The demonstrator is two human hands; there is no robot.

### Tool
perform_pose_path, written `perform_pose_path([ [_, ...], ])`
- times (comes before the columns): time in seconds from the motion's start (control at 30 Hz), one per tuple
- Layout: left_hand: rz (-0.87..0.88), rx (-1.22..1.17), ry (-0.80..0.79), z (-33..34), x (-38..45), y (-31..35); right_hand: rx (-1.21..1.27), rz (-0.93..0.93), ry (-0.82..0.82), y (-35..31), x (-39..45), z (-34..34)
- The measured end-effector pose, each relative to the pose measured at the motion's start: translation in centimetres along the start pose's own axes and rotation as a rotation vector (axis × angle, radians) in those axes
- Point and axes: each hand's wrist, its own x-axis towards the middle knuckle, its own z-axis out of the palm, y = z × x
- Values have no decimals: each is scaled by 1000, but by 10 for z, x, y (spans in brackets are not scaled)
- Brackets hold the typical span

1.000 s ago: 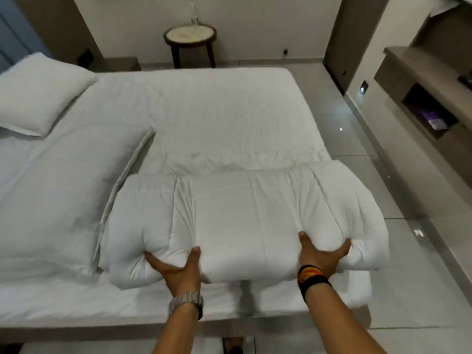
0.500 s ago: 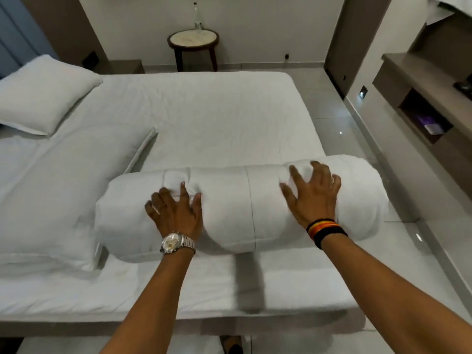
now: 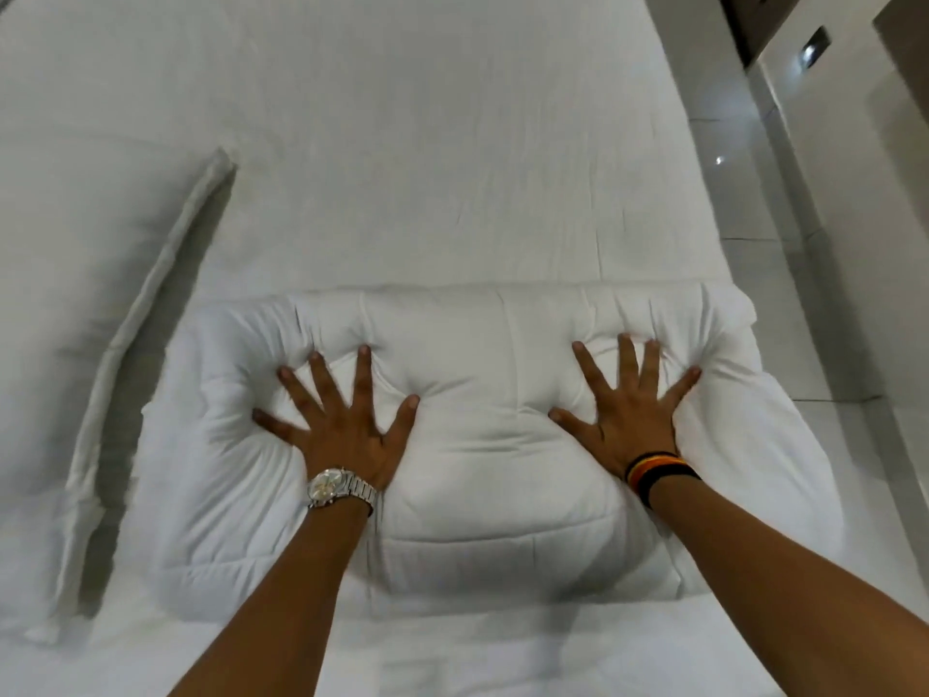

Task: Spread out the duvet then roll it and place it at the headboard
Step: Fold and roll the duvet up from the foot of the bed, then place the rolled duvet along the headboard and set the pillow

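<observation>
Bed (image 3: 452, 143): white sheeted mattress filling most of the view, creased but bare across the far half; pale tiled floor (image 3: 784, 274) down the right side.

Flat pillow or folded bedding (image 3: 90, 304): white, with a flanged edge, lying on the left, just beside the roll.

Duvet (image 3: 472, 445): white, quilted, rolled into a thick bolster lying crosswise near the close edge of the bed. Headboard not in view, so placement judged not yet done. Deep dimples under both palms, fabric puckered around every fingertip. Judged very soft and springy, bulky but light, likely to loosen and unroll once pressure comes off. Best taken from beneath with both forearms, or by clamping each end of the roll so the loose outer flap stays trapped; gripping only the top layer would probably peel the roll open.

Left hand (image 3: 344, 425): flat, fingers splayed wide, pressing down into the left half of the roll; nothing grasped.

Right hand (image 3: 631, 410): likewise spread wide and flat, pressing into the right half.

Wristwatch (image 3: 337, 487): silver, on the left wrist.

Striped wristband (image 3: 656, 470): on the right wrist.
</observation>
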Motion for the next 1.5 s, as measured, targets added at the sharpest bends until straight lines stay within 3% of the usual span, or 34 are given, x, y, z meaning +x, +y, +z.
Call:
perform_pose_path([
  [0.2, -13, 16, -55, -30, -1, 5, -12, -13, -2, -1, -1, -32],
  [0.33, -57, 38, 1, -67, -4, -27, -11, -63, 91, 55, -19, -59],
  [0.57, -266, 13, -205, -99, -25, -2, 15, -25, -114, 72, -31, -64],
  [0.63, -382, -83, -188, -113, -26, 18, 89, -130, -42, 69, -22, -80],
  [0.77, -493, -200, -92, -112, -60, 100, 174, -628, 160, 30, 1, -106],
  [0.83, -547, -189, -99, -103, -71, 124, 163, -713, 74, 7, 6, -103],
  [0.93, -552, -184, -154, -98, -75, 123, 141, -671, -162, 6, 13, -80],
  [1.03, -646, -240, -74, -105, -91, 124, 229, -669, -180, 2, 25, -83],
  [1.17, -1007, -595, 104, -97, -142, 161, 299, -735, -193, -37, 84, -118],
  [1.27, -1241, -858, 147, -93, -163, 185, 320, -735, -522, -81, 140, -134],
  [1.37, -1349, -1076, 181, -93, -167, 187, 225, -650, -751, -109, 182, -118],
  [1.5, -1350, -1141, 217, -86, -164, 179, 160, -643, -860, -123, 181, -70],
])
